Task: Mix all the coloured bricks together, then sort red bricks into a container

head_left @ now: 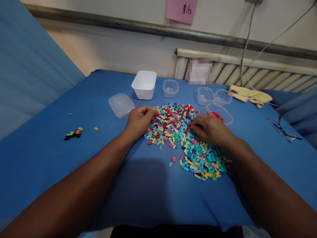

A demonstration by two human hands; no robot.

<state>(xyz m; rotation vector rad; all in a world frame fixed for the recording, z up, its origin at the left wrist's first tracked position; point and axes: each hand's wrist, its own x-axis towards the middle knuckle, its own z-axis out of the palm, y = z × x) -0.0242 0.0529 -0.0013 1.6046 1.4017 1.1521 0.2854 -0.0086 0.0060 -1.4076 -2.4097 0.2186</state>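
Small building bricks in many colours form a wide pile [170, 125] on the blue cloth, with a second lobe [203, 162] spreading towards me on the right. At the pile's left edge is my left hand [139, 121], its thumb and fingers pressed together over the bricks. My right hand [210, 128] reaches over the right side, fingers closed in a pinch among the bricks. Whatever either hand holds, if anything, is too small or hidden to make out. Just behind my right hand, a clear tub [226, 114] contains red bricks [217, 115].
Along the back stand a white container [144, 88] and clear tubs [170, 88], [206, 96]. A clear lid [121, 105] lies left of the pile. Black, yellow and orange pieces [78, 133] sit far left. Glasses [282, 129] and a yellow cloth [250, 95] lie right.
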